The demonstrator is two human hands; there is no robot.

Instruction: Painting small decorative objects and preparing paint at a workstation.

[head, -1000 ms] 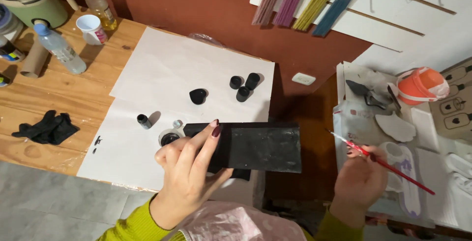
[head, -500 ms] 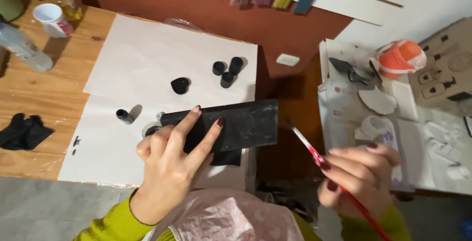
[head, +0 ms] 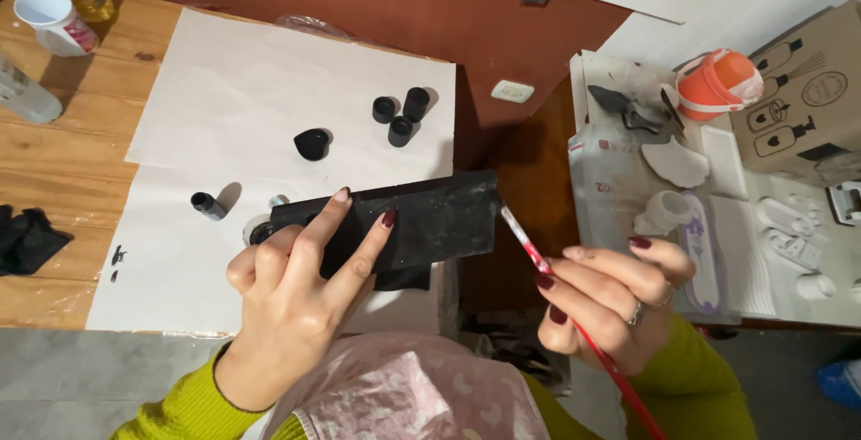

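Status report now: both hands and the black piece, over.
Left hand grips black painted block. Right hand holds red brush, tip at block's right end. Nothing between them.

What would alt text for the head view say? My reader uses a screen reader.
A left hand holds a flat black painted block while the right hand points a red-handled brush at its end, above white paper bearing small black pieces.

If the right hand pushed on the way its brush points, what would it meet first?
Probably the black block in the left hand: the right hand aims the brush tip at its near end.
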